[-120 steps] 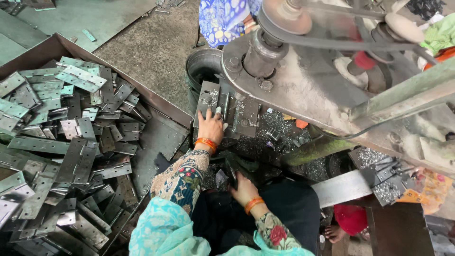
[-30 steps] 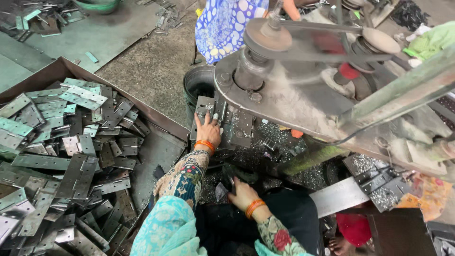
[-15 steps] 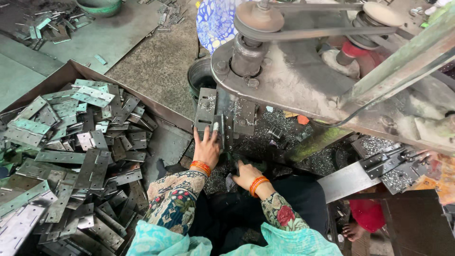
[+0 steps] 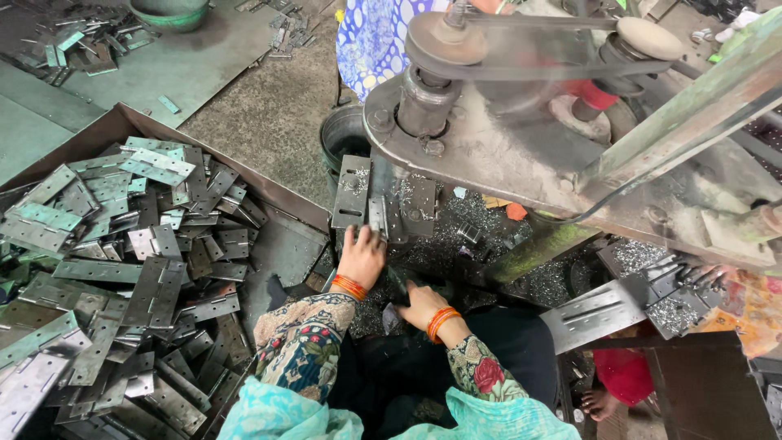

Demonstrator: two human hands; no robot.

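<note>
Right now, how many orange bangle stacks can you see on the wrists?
2: one bangle stack on the left wrist by the press bed, one on the right wrist nearer the lap. The sleeves could hide more.

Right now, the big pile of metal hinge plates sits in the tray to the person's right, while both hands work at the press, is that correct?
Not quite: the head view shows the hinge plates piled in the tray on the person's left, not the right. The rest holds: the left hand and right hand are both at the press.
</note>
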